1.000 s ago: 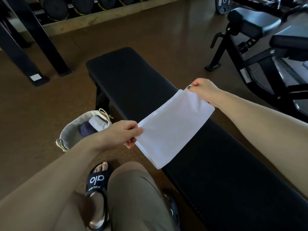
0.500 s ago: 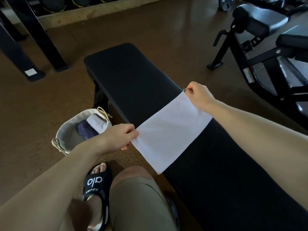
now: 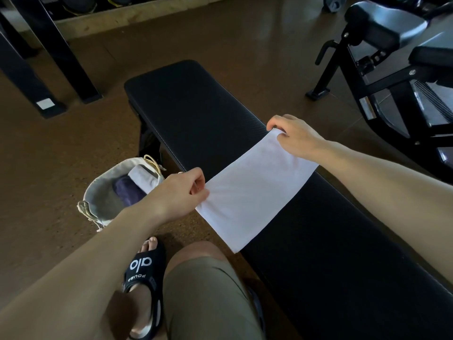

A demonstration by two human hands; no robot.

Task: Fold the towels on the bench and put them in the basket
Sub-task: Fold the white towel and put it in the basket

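A white towel [image 3: 255,192] lies stretched flat across the black padded bench [image 3: 196,114], its near corner hanging over the bench's front edge. My left hand [image 3: 176,195] pinches its left corner near that edge. My right hand [image 3: 294,136] pinches the far right corner on the bench top. On the floor left of the bench stands a pale cloth basket [image 3: 98,192] holding a folded purple towel [image 3: 127,192] and a folded white towel [image 3: 144,179].
My bent knee in khaki shorts [image 3: 203,290] and my foot in a black sandal [image 3: 144,273] are close to the bench's front. A black exercise machine [image 3: 392,77] stands at the right. Black rack legs [image 3: 61,50] stand at the back left on the brown floor.
Both hands have lowered the towel and pulled it flat across the bench top. It hung slightly raised between them a second ago.
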